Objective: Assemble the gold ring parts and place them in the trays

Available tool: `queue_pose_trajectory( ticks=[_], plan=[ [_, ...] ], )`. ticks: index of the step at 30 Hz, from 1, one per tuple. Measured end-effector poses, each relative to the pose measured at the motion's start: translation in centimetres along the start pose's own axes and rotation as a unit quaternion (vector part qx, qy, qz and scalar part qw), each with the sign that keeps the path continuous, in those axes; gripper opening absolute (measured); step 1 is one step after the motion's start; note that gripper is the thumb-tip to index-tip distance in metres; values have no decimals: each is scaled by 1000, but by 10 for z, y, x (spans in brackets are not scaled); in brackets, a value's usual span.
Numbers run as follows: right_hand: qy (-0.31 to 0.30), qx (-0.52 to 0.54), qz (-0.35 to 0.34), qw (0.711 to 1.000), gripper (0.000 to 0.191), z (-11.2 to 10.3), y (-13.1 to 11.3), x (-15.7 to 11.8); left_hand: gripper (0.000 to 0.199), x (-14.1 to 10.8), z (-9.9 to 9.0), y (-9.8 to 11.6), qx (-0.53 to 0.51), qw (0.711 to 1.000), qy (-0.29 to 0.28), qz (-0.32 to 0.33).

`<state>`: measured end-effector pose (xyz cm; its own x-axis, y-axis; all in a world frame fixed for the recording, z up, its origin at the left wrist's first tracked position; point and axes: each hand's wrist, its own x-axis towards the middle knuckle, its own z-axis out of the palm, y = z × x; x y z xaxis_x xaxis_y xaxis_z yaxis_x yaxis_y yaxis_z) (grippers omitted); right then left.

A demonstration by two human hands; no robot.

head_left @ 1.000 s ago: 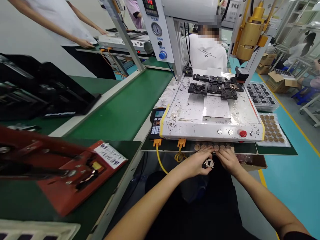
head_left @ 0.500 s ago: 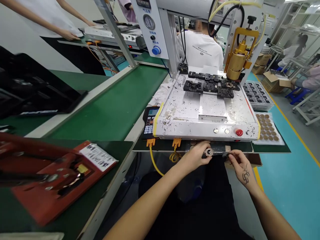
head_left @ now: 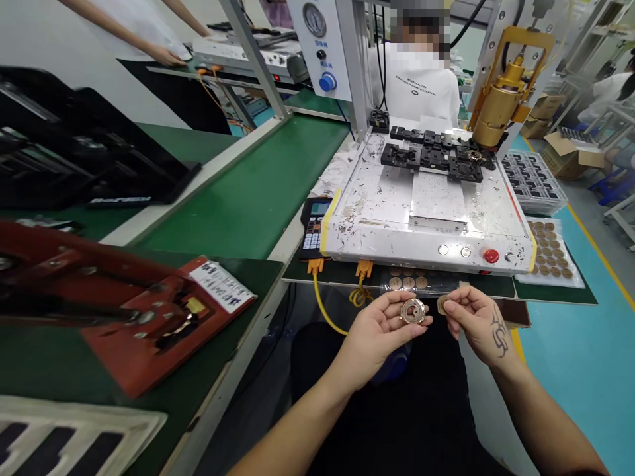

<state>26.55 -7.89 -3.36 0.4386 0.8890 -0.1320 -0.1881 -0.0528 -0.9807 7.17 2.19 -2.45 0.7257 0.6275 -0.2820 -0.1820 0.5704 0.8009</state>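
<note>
My left hand is closed around a round rose-gold watch case, resting on the fingers with the thumb at its lower edge. Its open centre faces up. Between the thumb and fingers of my right hand is a small brownish disc, a short way right of the case and apart from it. Just beyond my hands, a clear sheet with several round brown discs lies on the bench edge under the front of a white machine.
Black fixtures sit on the machine bed below a gold cylinder head. At right are a sheet of brown discs and stacked clear trays. A red hand press stands at left. Another person sits behind the machine.
My left hand has turned and opened out, so the watch case faces up. My right hand now shows a brown disc. The view has shifted, uncovering the discs at the bench edge.
</note>
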Motion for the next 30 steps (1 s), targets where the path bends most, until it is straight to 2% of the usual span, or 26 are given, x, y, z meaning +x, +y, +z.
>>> queue_pose_trajectory(
  ticks=[5, 13, 18, 30],
  plan=[
    [-11, -29, -11, 999, 28, 1, 1, -6, 58, -13, 1, 5, -53, 998, 2, -29],
    [-77, 17, 52, 996, 28, -8, -2, -18, 46, -23, 2, 1, -83, 997, -2, 8],
    [-113, 22, 69, 991, 29, -10, -4, -27, 43, -27, 0, -1, -82, 997, -7, 10],
    [-109, -16, 80, 991, 37, -1, -9, -25, 44, -29, 0, 0, -102, 995, -3, -7]
  ],
)
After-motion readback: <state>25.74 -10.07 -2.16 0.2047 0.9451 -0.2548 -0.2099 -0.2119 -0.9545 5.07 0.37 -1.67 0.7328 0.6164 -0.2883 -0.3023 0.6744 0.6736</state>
